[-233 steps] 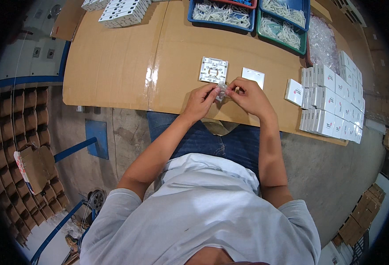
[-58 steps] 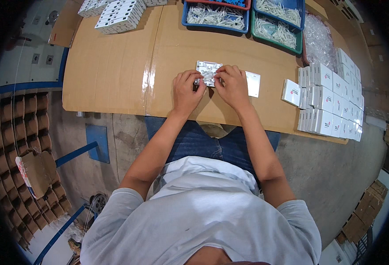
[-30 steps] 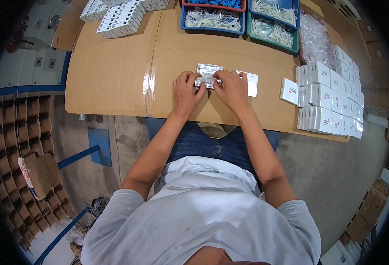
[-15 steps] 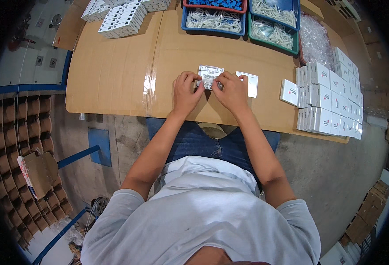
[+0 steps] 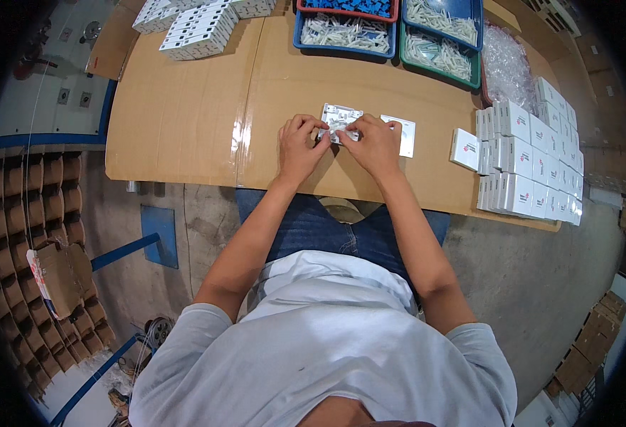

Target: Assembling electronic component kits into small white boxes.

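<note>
A square white plastic housing (image 5: pixel 340 112), its inner side with small moulded parts facing up, lies on the cardboard-covered table between my hands. My left hand (image 5: pixel 301 147) is closed on its left edge, thumb and fingertips at the near-left corner. Bent over the near-right part is my right hand (image 5: pixel 373 144), thumb and forefinger pressed together on or just above it. Whatever sits between those fingertips is too small to make out. Just beyond the right hand lies a flat white cover plate (image 5: pixel 407 137), partly hidden by the fingers.
Stacked white boxes (image 5: pixel 523 160) fill the right side, one lone box (image 5: pixel 464 148) beside them. At the back stand a blue tray (image 5: pixel 306 48) and a green tray (image 5: pixel 437 67) of small plastic parts, and a heap of clear bags (image 5: pixel 506 64). More white pieces (image 5: pixel 199 35) are stacked back left.
The housing has shifted very slightly to the right under my fingers. My right thumb and forefinger have moved a little inward over its near part. My left hand has barely moved.
</note>
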Tool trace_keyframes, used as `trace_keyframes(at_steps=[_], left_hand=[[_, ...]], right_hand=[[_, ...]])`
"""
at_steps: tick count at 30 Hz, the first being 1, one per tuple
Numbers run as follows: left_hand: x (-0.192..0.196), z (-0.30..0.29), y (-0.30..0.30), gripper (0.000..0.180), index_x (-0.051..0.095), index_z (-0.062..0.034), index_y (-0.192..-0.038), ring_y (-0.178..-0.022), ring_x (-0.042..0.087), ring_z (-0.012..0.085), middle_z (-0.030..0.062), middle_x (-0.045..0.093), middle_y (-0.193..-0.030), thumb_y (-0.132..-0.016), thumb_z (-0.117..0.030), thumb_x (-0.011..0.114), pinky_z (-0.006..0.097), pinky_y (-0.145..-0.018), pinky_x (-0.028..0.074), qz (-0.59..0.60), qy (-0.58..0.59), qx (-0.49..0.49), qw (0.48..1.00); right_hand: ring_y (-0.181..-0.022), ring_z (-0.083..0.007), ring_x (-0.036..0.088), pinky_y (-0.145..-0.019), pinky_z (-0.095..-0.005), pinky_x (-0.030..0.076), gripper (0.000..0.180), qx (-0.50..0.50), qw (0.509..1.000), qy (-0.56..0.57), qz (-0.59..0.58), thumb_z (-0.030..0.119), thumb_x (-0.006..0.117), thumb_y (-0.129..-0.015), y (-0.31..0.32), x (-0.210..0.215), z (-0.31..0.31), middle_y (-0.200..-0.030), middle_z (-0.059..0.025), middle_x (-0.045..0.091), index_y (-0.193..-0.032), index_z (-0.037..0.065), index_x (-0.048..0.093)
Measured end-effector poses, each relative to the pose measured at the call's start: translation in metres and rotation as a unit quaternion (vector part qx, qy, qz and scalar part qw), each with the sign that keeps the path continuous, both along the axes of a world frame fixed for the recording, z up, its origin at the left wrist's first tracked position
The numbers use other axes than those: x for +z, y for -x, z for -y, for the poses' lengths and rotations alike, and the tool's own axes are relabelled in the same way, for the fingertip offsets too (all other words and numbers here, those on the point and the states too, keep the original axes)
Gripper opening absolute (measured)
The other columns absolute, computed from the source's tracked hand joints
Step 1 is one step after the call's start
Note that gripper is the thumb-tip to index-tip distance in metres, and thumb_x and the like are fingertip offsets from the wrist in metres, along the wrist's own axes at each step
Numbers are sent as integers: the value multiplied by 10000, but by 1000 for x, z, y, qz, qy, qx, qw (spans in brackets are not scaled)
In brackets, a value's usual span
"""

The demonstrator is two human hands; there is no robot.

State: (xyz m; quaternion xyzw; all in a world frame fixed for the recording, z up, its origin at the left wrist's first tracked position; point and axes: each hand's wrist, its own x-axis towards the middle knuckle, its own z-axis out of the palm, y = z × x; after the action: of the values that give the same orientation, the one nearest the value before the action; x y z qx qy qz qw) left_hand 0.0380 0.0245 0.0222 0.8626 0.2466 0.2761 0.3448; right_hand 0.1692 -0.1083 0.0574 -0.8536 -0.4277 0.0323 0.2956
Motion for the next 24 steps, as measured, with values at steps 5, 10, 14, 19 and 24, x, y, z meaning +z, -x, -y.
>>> trace_keyframes(at_steps=[5, 10, 14, 19, 24], left_hand=[[-3, 0, -1, 153, 745, -132, -946, -992, 590, 229, 26, 628, -1009, -813, -199, 781, 388, -898, 404, 3, 3, 9, 1000], [1, 1, -1, 124, 733, -106, -921, -932, 609, 221, 30, 631, -988, -825, -171, 775, 385, -870, 427, 11, -39, 5, 999], [6, 7, -1, 133, 731, -94, -909, -946, 605, 240, 47, 628, -1006, -817, -178, 780, 401, -870, 428, 15, -72, 9, 997], [8, 10, -1, 122, 714, -86, -828, -948, 594, 246, 43, 616, -981, -808, -188, 777, 406, -853, 422, 14, -94, 14, 995], [5, 8, 1, 170, 696, -86, -918, -940, 601, 249, 47, 624, -960, -810, -192, 776, 405, -859, 422, 8, -84, 5, 996]], right_hand=[[-801, -236, 653, -849, -451, 336, 285, -9, 1000, -9, 1, 393, 775, -815, 0, -6, -4, -851, -21, 713, -791, 109, 775], [-786, -245, 647, -826, -457, 336, 267, -30, 999, 6, 7, 372, 778, -811, 2, -4, -10, -834, -27, 703, -758, 112, 752], [-793, -249, 647, -813, -457, 331, 226, -39, 999, -7, 6, 336, 782, -808, 3, -4, -11, -846, -26, 699, -779, 115, 744], [-831, -229, 651, -859, -456, 342, 177, -3, 1000, -7, 24, 297, 758, -849, 0, -5, -6, -877, -13, 703, -831, 121, 754], [-891, -210, 652, -897, -439, 353, 150, 53, 998, 7, 19, 272, 737, -884, -8, 0, 8, -896, -1, 705, -870, 125, 766]])
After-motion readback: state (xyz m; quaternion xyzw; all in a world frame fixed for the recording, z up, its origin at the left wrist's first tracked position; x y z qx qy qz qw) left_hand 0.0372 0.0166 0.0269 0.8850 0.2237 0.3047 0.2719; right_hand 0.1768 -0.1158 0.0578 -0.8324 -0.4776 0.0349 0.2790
